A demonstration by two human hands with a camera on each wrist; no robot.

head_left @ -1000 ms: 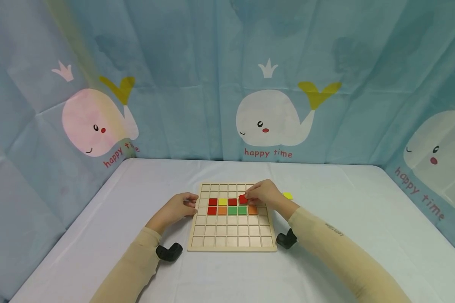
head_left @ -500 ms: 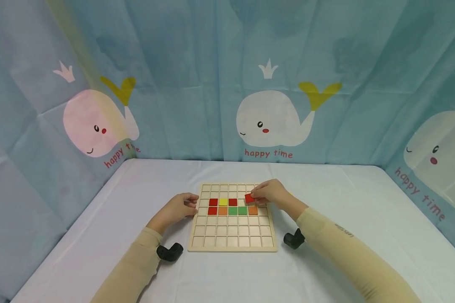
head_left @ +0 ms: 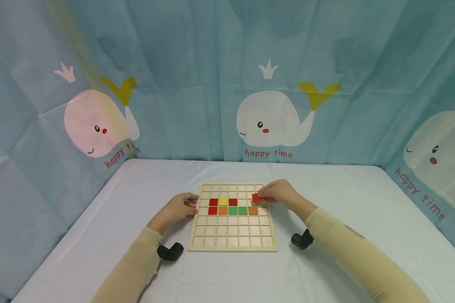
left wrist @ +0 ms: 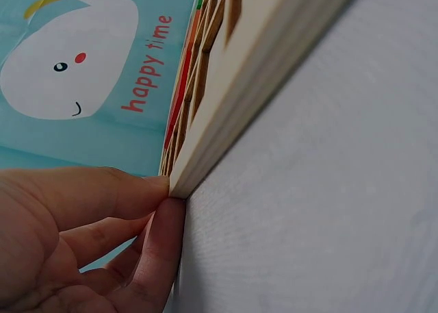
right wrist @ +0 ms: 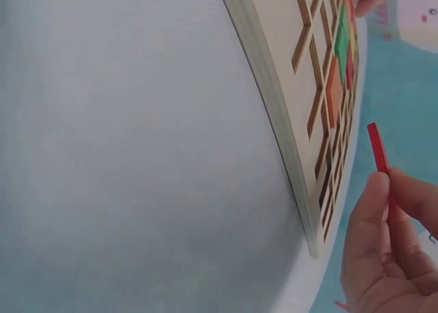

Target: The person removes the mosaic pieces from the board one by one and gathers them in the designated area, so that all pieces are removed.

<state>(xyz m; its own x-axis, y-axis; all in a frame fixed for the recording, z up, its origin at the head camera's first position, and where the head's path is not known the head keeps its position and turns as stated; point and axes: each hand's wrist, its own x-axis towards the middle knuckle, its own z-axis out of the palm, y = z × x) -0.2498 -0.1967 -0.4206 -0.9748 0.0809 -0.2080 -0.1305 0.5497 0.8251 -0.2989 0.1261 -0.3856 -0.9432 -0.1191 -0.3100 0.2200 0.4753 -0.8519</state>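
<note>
A square wooden grid board (head_left: 233, 248) lies on the table. In the left wrist view my left hand (left wrist: 89, 244) grips its left edge (left wrist: 239, 107) with curled fingers, their tips at the rim. A flat red tile (head_left: 256, 198) is pinched between the thumb and fingers of my right hand (head_left: 279, 192), above the board's upper right part. The right wrist view shows this tile (right wrist: 378, 147) edge-on, held apart from the board. Two rows of tiles sit in the cells: red, yellow and red (head_left: 233, 202) above; red, orange, green (head_left: 242, 210), green and orange (head_left: 252, 210) below.
A white cloth covers the table (head_left: 227, 277). Behind stands a blue curtain (head_left: 193, 105) with whale prints. A black camera mount (head_left: 170, 252) hangs at the left wrist, another mount (head_left: 302, 239) at the right wrist.
My right hand has moved to the right with the red tile, away from the cell beside the upper row's red tile. The yellow tile right of the board is now hidden. My left hand stays put.
</note>
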